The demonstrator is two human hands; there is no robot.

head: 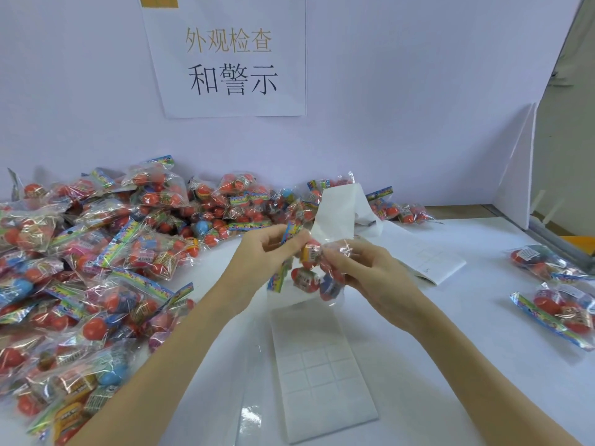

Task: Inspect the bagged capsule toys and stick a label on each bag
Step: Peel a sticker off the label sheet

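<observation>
Above the table [450, 317], at mid-frame, both hands hold one bag [317, 268] of capsules clear of the surface: the left hand [267, 252] pinches its printed header edge, and the right hand [370, 272] curls round the crinkled clear film on the other side. Directly beneath lies a label sheet [317, 365] (most squares near its top look peeled), with a curled strip [341, 207] of backing rising just behind the bag. A big pile [96, 252] of bags crowds the left, two bags [560, 284] sit well apart at right, and a paper sign [230, 56] hangs on the wall.
</observation>
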